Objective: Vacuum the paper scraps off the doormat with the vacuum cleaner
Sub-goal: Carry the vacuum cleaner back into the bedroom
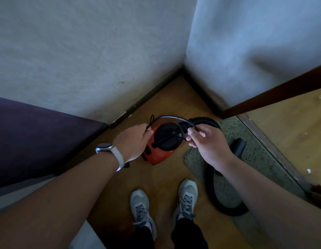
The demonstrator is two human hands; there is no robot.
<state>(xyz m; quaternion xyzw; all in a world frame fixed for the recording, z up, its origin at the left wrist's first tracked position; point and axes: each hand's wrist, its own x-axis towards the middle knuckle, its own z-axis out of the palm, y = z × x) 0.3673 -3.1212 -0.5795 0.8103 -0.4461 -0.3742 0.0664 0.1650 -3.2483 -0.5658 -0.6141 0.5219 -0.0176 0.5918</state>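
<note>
A: What takes up most of the floor?
B: The doormat, lying along the doorway threshold on the right, with the black hose looping over its near end and the nozzle resting on it.
A: And the vacuum cleaner?
B: Red and black, on the floor in the corner of the 2 walls, just left of the doormat's far end.
A: The hands?
B: Both hold 1 black cord above the vacuum cleaner. The left hand, a watch at its wrist, is closed around 1 end; the right hand pinches the cord between fingertips.
A: Paper scraps?
B: A few white bits beyond the threshold; on the doormat itself I cannot tell.
</note>
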